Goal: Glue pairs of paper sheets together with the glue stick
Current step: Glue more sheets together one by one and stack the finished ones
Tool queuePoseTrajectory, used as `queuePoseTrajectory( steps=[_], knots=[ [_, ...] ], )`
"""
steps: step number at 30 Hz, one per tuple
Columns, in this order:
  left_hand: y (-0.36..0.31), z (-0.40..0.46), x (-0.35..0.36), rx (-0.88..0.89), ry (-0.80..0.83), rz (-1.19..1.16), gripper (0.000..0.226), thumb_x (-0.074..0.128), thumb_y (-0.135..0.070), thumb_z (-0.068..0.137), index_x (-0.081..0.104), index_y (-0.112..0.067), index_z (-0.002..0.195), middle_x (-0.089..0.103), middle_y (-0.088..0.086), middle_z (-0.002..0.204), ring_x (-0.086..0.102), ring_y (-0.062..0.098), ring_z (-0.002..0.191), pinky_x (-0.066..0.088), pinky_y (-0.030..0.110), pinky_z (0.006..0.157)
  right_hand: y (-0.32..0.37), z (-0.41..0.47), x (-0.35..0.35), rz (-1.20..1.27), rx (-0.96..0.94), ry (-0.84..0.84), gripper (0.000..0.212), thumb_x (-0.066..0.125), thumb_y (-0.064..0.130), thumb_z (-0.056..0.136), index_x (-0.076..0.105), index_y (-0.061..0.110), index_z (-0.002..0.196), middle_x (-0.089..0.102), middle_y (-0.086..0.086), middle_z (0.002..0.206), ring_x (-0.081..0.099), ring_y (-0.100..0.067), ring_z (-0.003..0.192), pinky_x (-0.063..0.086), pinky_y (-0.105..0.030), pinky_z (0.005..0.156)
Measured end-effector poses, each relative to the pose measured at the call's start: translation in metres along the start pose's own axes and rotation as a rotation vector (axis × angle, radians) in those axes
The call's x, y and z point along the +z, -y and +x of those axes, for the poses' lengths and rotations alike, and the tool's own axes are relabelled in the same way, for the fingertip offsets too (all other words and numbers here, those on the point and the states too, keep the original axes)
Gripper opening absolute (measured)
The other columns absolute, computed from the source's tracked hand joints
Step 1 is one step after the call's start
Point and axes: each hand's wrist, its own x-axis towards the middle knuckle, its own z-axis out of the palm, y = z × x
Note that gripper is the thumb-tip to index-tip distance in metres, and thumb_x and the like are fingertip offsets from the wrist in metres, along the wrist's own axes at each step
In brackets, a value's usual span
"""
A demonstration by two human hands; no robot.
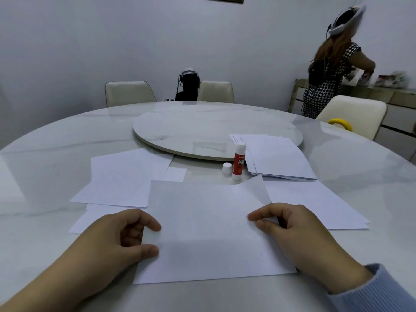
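Both hands on white paper sheet (209, 230) at near edge of pale marble surface (45, 154): left hand (126, 239) pinching left edge, right hand (290, 228) pinching right. Far right corner curled; skewed alignment likely. Uncapped red-and-white glue stick (238, 162) upright just beyond; could dry or topple.

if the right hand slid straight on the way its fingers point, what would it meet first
The right hand points left across the front sheet, so only bare paper lies ahead until the left hand at the opposite edge. That is probably the first thing met.
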Motion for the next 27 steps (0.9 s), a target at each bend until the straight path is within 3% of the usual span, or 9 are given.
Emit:
queuePoseTrajectory(
  steps=[6,8,11,13,16,18,20,23,27],
  knots=[
    [-0.002,-0.005,0.001,0.052,-0.009,0.130,0.041,0.081,-0.020,0.068,0.062,-0.050,0.089,0.058,-0.012,0.068,0.052,0.003,0.052,0.038,0.007,0.056,0.003,-0.003,0.000,-0.024,-0.014,-0.013,0.025,0.069,0.020,0.087,0.074,0.040,0.073,0.064,0.038,0.072,0.054,0.020,0.075,0.035,0.003,0.061],
    [-0.001,-0.007,0.003,0.071,-0.030,0.204,0.028,0.079,-0.026,0.071,0.066,-0.048,0.083,0.057,-0.018,0.082,0.057,0.000,0.069,0.040,0.006,0.067,0.006,-0.006,0.002,-0.046,-0.030,-0.033,0.024,0.070,0.019,0.086,0.074,0.039,0.073,0.064,0.038,0.073,0.055,0.020,0.074,0.034,0.003,0.061],
    [-0.002,-0.008,0.006,0.095,-0.021,0.363,0.018,0.070,-0.037,0.079,0.060,-0.049,0.085,0.040,-0.033,0.109,0.044,-0.008,0.098,0.036,0.009,0.078,0.012,-0.010,0.002,-0.122,-0.056,-0.101,0.019,0.072,0.022,0.083,0.071,0.039,0.075,0.068,0.023,0.079,0.056,0.013,0.073,0.037,0.000,0.062],
    [-0.006,-0.005,0.006,0.072,0.037,0.497,0.015,0.063,-0.042,0.084,0.052,-0.051,0.089,0.025,-0.038,0.114,0.030,-0.008,0.108,0.030,0.010,0.080,0.018,-0.012,0.002,-0.284,-0.081,-0.149,0.010,0.072,0.029,0.084,0.067,0.038,0.087,0.057,0.020,0.097,0.053,0.005,0.080,0.037,-0.002,0.071],
    [-0.015,0.001,0.009,0.081,0.004,0.562,0.009,0.054,-0.039,0.091,0.048,-0.046,0.092,0.027,-0.031,0.112,0.026,-0.002,0.112,0.027,0.008,0.077,0.029,-0.013,0.005,-0.483,-0.173,-0.218,0.026,0.062,0.040,0.088,0.059,0.035,0.114,0.041,0.019,0.121,0.041,0.001,0.110,0.029,-0.012,0.091],
    [-0.025,0.008,0.020,0.136,-0.129,0.530,0.014,0.043,-0.036,0.095,0.050,-0.040,0.106,0.035,-0.020,0.115,0.028,0.003,0.116,0.025,0.013,0.081,0.040,-0.008,0.013,-0.496,-0.217,-0.130,0.038,0.048,0.043,0.094,0.051,0.034,0.131,0.036,0.017,0.141,0.030,-0.001,0.130,0.022,-0.014,0.102],
    [-0.035,0.020,0.041,0.197,-0.169,0.568,0.036,0.033,-0.033,0.098,0.043,-0.027,0.132,0.034,-0.009,0.137,0.022,0.009,0.129,0.020,0.018,0.097,0.044,0.001,0.029,-0.514,-0.210,0.054,0.048,0.035,0.041,0.100,0.035,0.028,0.146,0.019,0.013,0.158,0.012,-0.003,0.144,0.009,-0.020,0.114],
    [-0.039,0.034,0.077,0.152,0.004,0.691,0.055,0.023,-0.035,0.100,0.006,-0.022,0.151,-0.002,-0.005,0.160,-0.004,0.008,0.145,-0.003,0.024,0.114,0.040,0.010,0.053,-0.623,-0.189,0.237,0.055,0.022,0.039,0.103,0.010,0.025,0.155,0.000,0.009,0.163,-0.005,-0.006,0.148,-0.004,-0.027,0.119],
    [-0.028,0.037,0.082,0.104,0.145,0.804,0.057,0.013,-0.041,0.100,-0.009,-0.024,0.150,-0.015,-0.006,0.158,-0.013,0.007,0.144,-0.010,0.031,0.115,0.028,0.013,0.061,-0.692,-0.160,0.274,0.060,0.017,0.046,0.100,0.000,0.029,0.155,-0.007,0.010,0.163,-0.009,-0.004,0.147,-0.008,-0.027,0.117]
  ],
)
